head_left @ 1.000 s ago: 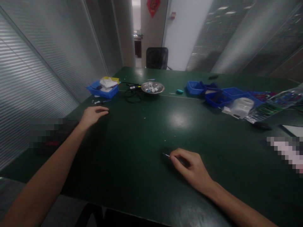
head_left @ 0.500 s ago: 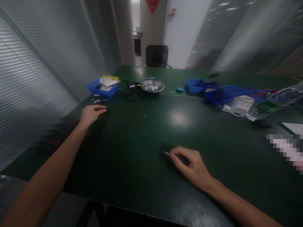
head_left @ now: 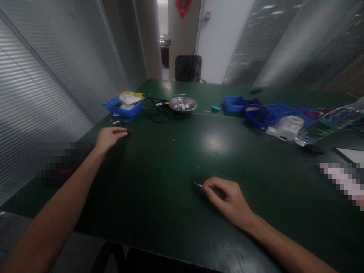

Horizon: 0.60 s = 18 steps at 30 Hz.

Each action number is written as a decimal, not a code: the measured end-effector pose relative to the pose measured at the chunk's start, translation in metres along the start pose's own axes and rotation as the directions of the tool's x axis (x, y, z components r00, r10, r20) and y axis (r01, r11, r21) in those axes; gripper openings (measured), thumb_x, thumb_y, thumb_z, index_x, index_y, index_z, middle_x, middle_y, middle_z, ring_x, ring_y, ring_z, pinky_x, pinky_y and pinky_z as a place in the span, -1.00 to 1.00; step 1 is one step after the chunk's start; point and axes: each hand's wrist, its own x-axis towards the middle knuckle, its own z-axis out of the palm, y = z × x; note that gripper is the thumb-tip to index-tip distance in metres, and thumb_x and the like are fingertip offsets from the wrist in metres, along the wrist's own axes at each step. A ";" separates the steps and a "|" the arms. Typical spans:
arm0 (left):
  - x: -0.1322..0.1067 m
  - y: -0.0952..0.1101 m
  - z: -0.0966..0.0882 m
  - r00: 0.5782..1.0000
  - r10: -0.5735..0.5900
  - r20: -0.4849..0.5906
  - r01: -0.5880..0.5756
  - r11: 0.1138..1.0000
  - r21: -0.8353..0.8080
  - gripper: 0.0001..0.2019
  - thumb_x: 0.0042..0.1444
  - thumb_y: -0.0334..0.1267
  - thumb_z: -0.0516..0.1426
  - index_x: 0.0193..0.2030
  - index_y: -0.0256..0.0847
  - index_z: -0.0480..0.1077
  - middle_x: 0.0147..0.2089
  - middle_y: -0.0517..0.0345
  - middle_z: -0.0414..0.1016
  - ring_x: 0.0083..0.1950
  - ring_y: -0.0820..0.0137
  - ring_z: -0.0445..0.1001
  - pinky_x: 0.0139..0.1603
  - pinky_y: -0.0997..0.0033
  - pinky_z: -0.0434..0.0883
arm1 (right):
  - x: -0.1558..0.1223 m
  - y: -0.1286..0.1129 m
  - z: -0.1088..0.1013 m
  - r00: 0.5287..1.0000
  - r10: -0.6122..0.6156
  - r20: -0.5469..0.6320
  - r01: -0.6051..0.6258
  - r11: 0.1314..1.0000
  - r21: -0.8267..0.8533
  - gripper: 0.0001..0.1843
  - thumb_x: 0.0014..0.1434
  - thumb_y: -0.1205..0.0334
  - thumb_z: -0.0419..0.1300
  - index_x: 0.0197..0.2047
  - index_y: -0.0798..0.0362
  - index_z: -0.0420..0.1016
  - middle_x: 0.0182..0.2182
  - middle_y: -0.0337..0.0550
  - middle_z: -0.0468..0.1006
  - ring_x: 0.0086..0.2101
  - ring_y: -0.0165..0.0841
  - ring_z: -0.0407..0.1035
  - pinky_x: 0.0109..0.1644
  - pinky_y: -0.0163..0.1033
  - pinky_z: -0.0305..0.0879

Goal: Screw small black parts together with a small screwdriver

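Note:
My left hand (head_left: 110,137) reaches far over the left side of the green table (head_left: 159,167). Its thumb and fingers are pinched together at a small dark object (head_left: 129,132), too small and dim to name. Nearer to me, on the right, my right hand (head_left: 224,195) rests low at the tabletop. Its thumb and forefinger close round a thin metal rod (head_left: 198,185), whose bright tip points left. The rest of the rod is hidden inside the hand.
Beyond my left hand stands a blue bin (head_left: 123,108) with white pieces. A metal bowl (head_left: 183,105) of small white parts sits beside a black cable (head_left: 159,116). Blue trays (head_left: 233,104), a plastic bottle (head_left: 327,123) and a dark mouse (head_left: 313,149) lie right.

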 end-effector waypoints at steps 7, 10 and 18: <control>0.000 0.000 0.002 1.000 0.004 0.017 -0.003 0.998 -0.069 -0.57 -0.02 0.00 0.36 -0.01 -0.11 0.65 -0.11 0.03 0.69 -0.08 0.17 0.62 0.01 0.24 0.49 | 0.000 0.001 0.000 1.000 -0.010 -0.004 0.010 1.000 0.004 -0.76 0.41 0.16 0.14 -0.24 0.05 0.58 -0.38 -0.21 0.61 -0.40 -0.36 0.50 -0.30 -0.28 0.33; -0.002 0.004 0.000 1.000 0.000 0.024 0.002 0.997 -0.073 -0.55 -0.03 0.00 0.37 -0.01 -0.12 0.65 -0.12 0.03 0.69 -0.10 0.16 0.62 0.00 0.23 0.50 | 0.001 0.000 -0.001 1.000 -0.007 -0.005 0.007 1.000 0.006 -0.76 0.41 0.16 0.15 -0.24 0.05 0.58 -0.37 -0.20 0.61 -0.40 -0.36 0.50 -0.30 -0.28 0.34; 0.001 0.002 0.002 1.000 -0.007 0.031 0.009 0.997 -0.079 -0.55 -0.07 0.02 0.37 -0.06 -0.16 0.65 -0.15 0.03 0.68 -0.14 0.19 0.59 -0.08 0.27 0.49 | 0.000 0.003 0.000 1.000 -0.018 0.005 0.018 1.000 -0.005 -0.78 0.40 0.19 0.14 -0.22 0.05 0.58 -0.37 -0.21 0.61 -0.41 -0.36 0.48 -0.31 -0.29 0.31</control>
